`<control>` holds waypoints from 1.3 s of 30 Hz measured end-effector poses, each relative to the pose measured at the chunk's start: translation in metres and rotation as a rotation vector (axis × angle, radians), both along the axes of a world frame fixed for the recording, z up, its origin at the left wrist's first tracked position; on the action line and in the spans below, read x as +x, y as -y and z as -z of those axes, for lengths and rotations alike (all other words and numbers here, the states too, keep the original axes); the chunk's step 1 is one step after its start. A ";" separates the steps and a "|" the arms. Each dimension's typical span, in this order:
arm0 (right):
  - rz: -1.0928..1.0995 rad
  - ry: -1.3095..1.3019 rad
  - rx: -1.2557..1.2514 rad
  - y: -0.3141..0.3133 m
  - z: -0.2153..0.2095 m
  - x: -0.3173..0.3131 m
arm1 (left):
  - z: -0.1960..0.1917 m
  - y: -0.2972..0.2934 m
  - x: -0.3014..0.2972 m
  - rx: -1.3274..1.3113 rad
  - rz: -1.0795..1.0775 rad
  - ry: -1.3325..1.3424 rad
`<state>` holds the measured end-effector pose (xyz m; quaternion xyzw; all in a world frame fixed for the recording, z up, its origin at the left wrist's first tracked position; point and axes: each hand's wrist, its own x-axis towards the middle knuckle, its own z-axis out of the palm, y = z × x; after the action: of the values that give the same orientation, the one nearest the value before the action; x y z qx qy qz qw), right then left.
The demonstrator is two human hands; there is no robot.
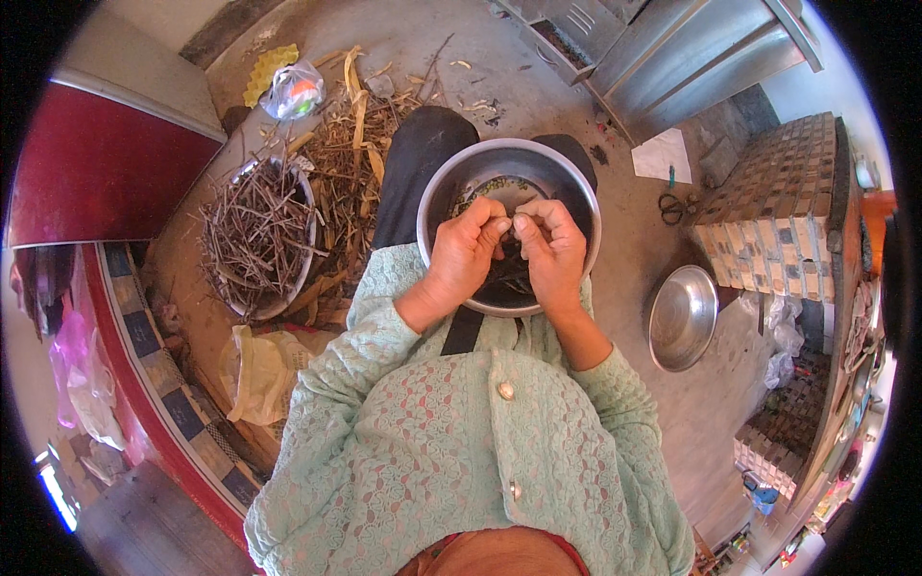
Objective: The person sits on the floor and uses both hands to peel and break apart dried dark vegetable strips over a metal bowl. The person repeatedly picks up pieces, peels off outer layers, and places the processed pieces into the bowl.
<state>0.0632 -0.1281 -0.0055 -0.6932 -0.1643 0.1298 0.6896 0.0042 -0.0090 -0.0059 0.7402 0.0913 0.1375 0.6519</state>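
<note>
A round metal basin [560, 165] rests on my lap. Small greenish seeds or beans [511, 182] lie along its far side, and dark thin pieces, perhaps dry pods [509, 274], lie lower down. Over the basin, my left hand [461, 254] and my right hand [552, 254] come almost together. Thumb and fingers of each are pinched at the tips. Something small and dark seems to be between them, but the fingers hide most of it.
To the left, a tub holds many dry twigs [252, 235], with loose stalks [348, 158] beside it. A crumpled plastic bag [257, 374] lies nearer. On the right are a second metal basin [683, 319], scissors [672, 208], a paper sheet [661, 156] and a brick structure [773, 216].
</note>
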 end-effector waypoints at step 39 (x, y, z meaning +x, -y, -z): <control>-0.105 0.151 -0.194 0.002 -0.018 0.001 | 0.011 -0.017 0.000 -0.503 0.253 -0.091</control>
<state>0.0642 -0.1305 0.0127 -0.7549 -0.2387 0.1284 0.5973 0.0040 0.0076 -0.0165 0.5662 0.0587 -0.0052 0.8221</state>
